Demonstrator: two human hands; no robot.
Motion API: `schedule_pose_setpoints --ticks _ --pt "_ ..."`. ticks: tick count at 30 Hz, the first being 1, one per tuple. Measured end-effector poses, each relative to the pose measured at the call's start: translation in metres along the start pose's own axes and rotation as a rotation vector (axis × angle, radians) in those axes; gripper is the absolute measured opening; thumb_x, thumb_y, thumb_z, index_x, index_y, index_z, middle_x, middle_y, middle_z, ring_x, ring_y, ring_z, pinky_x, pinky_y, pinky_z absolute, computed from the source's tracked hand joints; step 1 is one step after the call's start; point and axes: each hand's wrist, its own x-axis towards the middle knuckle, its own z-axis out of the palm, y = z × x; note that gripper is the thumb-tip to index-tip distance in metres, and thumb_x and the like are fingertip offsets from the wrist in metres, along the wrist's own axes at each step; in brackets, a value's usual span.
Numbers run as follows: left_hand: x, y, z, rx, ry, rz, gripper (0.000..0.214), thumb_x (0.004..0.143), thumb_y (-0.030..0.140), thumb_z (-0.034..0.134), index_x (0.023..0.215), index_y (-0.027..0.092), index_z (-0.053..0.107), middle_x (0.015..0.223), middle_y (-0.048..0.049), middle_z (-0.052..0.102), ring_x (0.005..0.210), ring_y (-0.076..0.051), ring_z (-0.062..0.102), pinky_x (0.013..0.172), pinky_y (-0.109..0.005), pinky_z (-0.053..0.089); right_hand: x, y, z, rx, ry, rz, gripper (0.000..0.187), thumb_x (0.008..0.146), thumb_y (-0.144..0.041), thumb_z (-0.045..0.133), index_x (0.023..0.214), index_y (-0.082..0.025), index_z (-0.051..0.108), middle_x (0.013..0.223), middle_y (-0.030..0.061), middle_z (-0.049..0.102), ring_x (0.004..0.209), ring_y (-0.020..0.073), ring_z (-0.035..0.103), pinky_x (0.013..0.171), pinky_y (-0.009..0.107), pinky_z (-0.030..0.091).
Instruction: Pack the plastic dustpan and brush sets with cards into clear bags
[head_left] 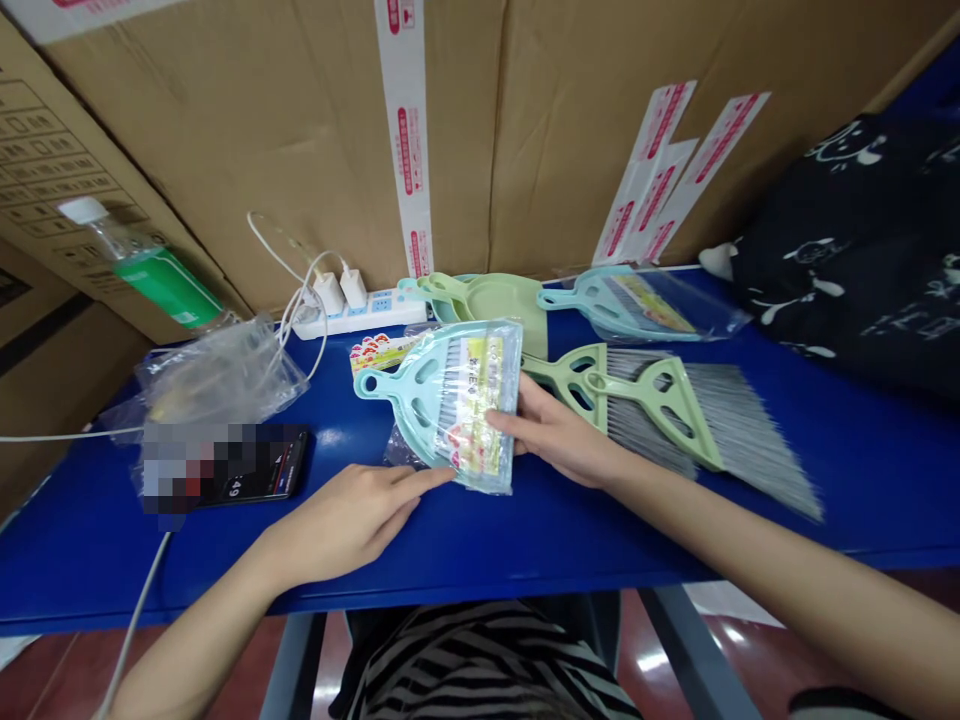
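A light-blue dustpan and brush set (420,400) in a clear plastic bag, with a printed card inside, is tilted up above the table. My right hand (555,430) grips its right edge, thumb on the front and fingers behind. My left hand (360,520) is at its lower edge, index finger stretched out and touching the bag, the other fingers loosely bent and holding nothing. Printed cards (382,352) partly show behind the bagged set. Two green brushes with grey bristles, one at the front (686,415), lie right of my right hand, partly overlapping.
Behind lie a green dustpan (510,300) and another bagged blue set (630,300). A power strip (375,312) with white chargers, crumpled plastic bags (225,375), a phone (259,470) and a bottle (165,280) are on the left. Cardboard (322,120) walls the back; a black printed cloth (870,250) stands right.
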Motion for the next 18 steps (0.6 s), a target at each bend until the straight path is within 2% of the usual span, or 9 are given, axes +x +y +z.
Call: schedule_pose_setpoints --ticks 2,4,7,11,14,18 --pt "0.0 -0.001 0.0 0.019 -0.01 0.022 0.049 0.096 0.011 0.036 0.142 0.025 0.043 0.108 -0.0045 0.073 0.085 -0.018 0.071 0.071 -0.03 0.057 0.0 0.002 -0.002 -0.022 -0.034 -0.065 0.064 0.078 -0.028 0.072 0.135 -0.028 0.042 0.132 0.0075 0.063 0.117 0.0239 0.062 0.094 0.044 0.056" --pt "0.0 -0.001 -0.001 0.029 -0.005 0.043 0.048 0.097 0.012 0.036 0.142 0.025 0.043 0.108 -0.0042 0.073 0.087 -0.018 0.071 0.073 -0.03 0.057 0.001 0.003 -0.004 -0.036 -0.032 -0.102 0.063 0.075 -0.028 0.074 0.13 -0.025 0.043 0.129 0.0089 0.065 0.117 0.0235 0.063 0.099 0.044 0.054" --pt "-0.002 0.001 -0.002 0.059 0.068 0.078 0.043 0.098 0.015 0.036 0.139 0.025 0.045 0.105 -0.0031 0.073 0.087 -0.017 0.071 0.073 -0.029 0.056 0.001 -0.001 -0.008 -0.049 -0.019 -0.065 0.059 0.078 -0.035 0.073 0.127 -0.024 0.043 0.112 0.0083 0.072 0.101 0.023 0.071 0.088 0.042 0.059" --pt "-0.006 0.004 -0.006 0.11 0.279 0.188 0.033 0.099 0.015 0.037 0.126 0.024 0.054 0.08 0.0012 0.069 0.067 -0.013 0.066 0.064 -0.025 0.053 -0.005 -0.017 -0.016 -0.071 0.052 -0.089 0.065 0.081 -0.039 0.07 0.135 -0.026 0.037 0.103 0.0055 0.073 0.083 0.0205 0.073 0.074 0.038 0.062" --pt "-0.008 0.004 -0.007 0.111 0.384 0.238 0.032 0.096 0.011 0.04 0.121 0.024 0.056 0.07 0.0035 0.063 0.057 -0.01 0.06 0.058 -0.022 0.049 -0.009 -0.033 -0.023 -0.119 0.158 -0.146 0.063 0.084 -0.035 0.066 0.139 -0.029 0.036 0.107 0.0057 0.072 0.082 0.0209 0.073 0.071 0.037 0.061" --pt "-0.008 0.001 -0.006 0.138 0.391 0.226 0.031 0.095 0.011 0.043 0.12 0.024 0.057 0.072 0.0029 0.065 0.058 -0.01 0.061 0.06 -0.022 0.05 -0.011 -0.06 -0.047 -0.194 0.415 -0.212 0.064 0.089 -0.021 0.059 0.147 -0.024 0.032 0.117 0.0114 0.071 0.089 0.0218 0.072 0.074 0.037 0.058"
